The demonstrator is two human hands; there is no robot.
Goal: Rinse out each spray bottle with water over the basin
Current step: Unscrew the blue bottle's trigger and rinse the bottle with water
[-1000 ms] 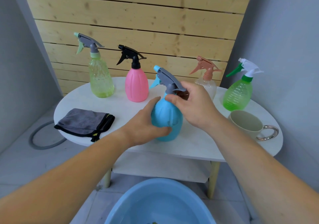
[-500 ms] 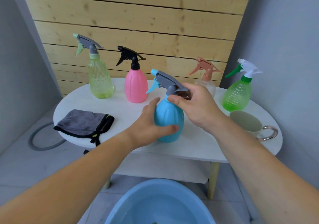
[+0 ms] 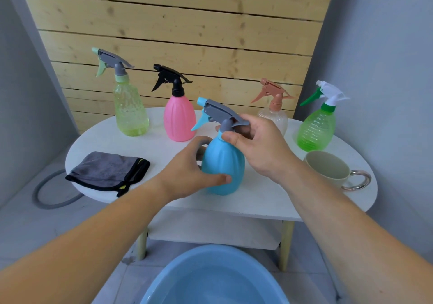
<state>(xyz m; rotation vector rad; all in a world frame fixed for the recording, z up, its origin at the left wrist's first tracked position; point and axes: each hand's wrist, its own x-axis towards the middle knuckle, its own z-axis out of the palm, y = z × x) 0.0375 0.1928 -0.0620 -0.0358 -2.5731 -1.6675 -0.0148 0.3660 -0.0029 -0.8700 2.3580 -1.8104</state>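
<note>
Head view: blue spray bottle (image 3: 222, 167) upright on the white table (image 3: 269, 200), front centre — basin (image 3: 210, 278) at 6 o'clock below. Left hand (image 3: 187, 174) wraps the body, fingers closed on it. Right hand (image 3: 260, 146) pinches the grey sprayer collar (image 3: 226, 125). Pink bottle (image 3: 179, 118) at 11 o'clock.

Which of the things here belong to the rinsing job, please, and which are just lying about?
Belong: blue spray bottle in both hands (left hand, right hand); yellow-green, pink, clear and green spray bottles; blue plastic basin.
Lying about: grey folded cloth; beige mug.
</note>
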